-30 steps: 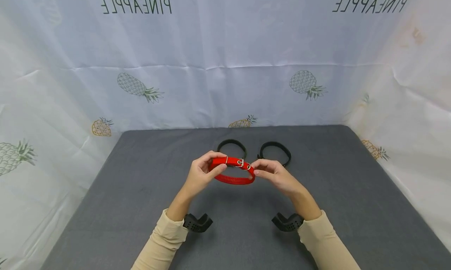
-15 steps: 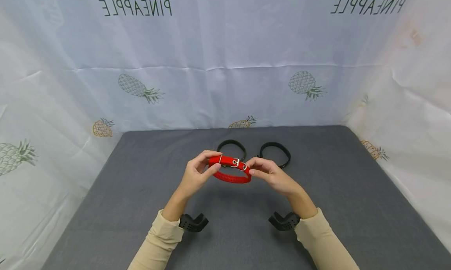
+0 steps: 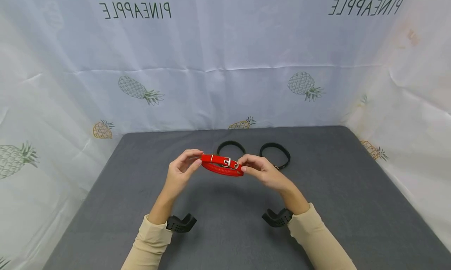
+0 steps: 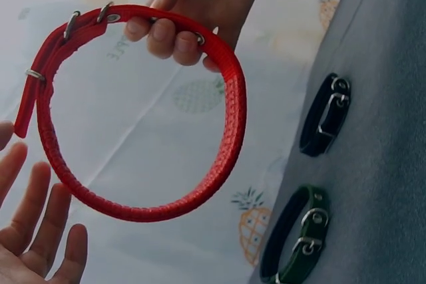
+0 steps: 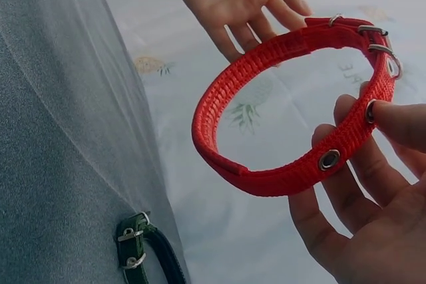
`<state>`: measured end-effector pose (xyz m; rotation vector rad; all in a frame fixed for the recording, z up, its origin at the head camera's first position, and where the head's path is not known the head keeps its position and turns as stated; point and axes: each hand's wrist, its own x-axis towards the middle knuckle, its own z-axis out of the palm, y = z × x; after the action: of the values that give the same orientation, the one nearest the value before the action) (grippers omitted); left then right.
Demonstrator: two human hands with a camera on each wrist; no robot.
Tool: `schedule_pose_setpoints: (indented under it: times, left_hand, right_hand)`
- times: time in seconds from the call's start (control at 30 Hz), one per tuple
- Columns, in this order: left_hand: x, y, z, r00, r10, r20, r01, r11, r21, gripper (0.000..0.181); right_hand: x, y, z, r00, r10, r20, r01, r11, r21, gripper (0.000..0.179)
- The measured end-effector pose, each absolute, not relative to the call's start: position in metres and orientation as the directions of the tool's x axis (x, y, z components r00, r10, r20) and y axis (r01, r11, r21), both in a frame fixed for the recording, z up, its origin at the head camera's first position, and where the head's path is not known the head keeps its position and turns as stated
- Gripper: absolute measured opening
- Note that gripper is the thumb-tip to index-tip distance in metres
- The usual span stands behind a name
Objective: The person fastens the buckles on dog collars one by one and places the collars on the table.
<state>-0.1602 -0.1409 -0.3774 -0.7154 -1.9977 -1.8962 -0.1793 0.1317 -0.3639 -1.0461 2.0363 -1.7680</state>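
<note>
A red dog collar (image 3: 216,159), buckled into a loop, hangs above the table in the head view. My right hand (image 3: 261,170) pinches it beside the D-ring, with thumb and fingers on either side of the eyelet strap (image 5: 329,159) in the right wrist view. My left hand (image 3: 179,172) is at the collar's other side, its fingers (image 4: 33,207) spread and fairly straight. Its thumb lies close to the loose strap tip (image 4: 22,128), which shows uncovered; whether they touch is hard to tell.
Two dark collars lie behind on the grey table (image 3: 141,191): one dark green collar (image 3: 230,143) in the middle and one black collar (image 3: 287,154) to its right. A white pineapple-print curtain (image 3: 211,90) surrounds the table.
Both hands and the red collar have moved left. My left hand has slid further outward, off the strap's keeper toward the loose tip. The loop has tilted flatter.
</note>
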Motion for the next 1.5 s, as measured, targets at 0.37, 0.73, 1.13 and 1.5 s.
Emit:
schedule_pose_setpoints:
  times: [0.37, 0.73, 1.13, 1.5]
  left_hand:
    - [-0.159, -0.163, -0.387, -0.878, 0.015, 0.479, 0.479, 0.012, 0.878, 0.015]
    - [-0.159, -0.179, -0.407, -0.941, 0.038, 0.337, 0.339, 0.165, 0.926, 0.017]
    - [-0.158, -0.195, -0.422, -0.968, 0.024, 0.251, 0.250, 0.218, 0.943, 0.031]
    - [-0.158, -0.219, -0.429, -0.991, 0.019, 0.130, 0.129, 0.344, 0.930, 0.033]
  right_hand:
    - [-0.192, 0.110, -0.368, -0.737, -0.608, 0.296, -0.414, 0.059, -0.908, 0.019]
    - [-0.206, 0.085, -0.379, -0.769, -0.519, 0.373, -0.517, 0.163, -0.840, 0.017]
    - [-0.223, 0.044, -0.406, -0.763, -0.423, 0.489, -0.618, 0.254, -0.744, 0.014]
    - [-0.241, 0.009, -0.426, -0.774, -0.391, 0.499, -0.627, 0.363, -0.689, 0.014]
